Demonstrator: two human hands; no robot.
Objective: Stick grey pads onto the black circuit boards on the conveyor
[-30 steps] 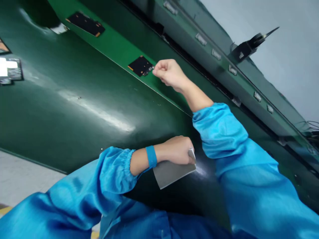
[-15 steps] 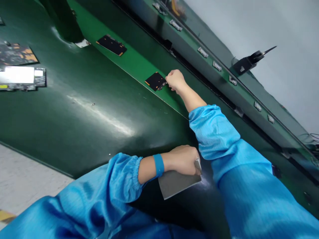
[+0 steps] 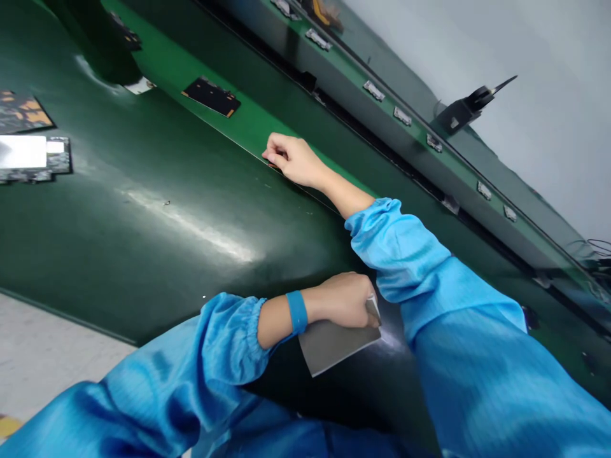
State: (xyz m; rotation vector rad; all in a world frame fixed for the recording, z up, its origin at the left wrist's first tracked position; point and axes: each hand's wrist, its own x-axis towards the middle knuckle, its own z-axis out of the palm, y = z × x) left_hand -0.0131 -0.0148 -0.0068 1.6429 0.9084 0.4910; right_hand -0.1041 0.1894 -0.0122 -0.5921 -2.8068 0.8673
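My left hand is closed round a flat grey pad with a pale edge, low over the table close to my body. A blue band circles that wrist. Farther out, my right hand has its fingers pinched together at the near edge of the bright green strip. A sliver of a black circuit board with an orange edge shows under its fingertips; the hand hides the rest. To its left, another black circuit board lies on the strip.
At the left, a board with a white shield and an orange-patched board lie on the dark green table. A dark post stands at upper left. Several small parts line the back ledge, near a black device.
My right hand has moved left, from beside the black circuit board to over it, covering nearly all of it. My left hand still holds the pad. The view has shifted slightly.
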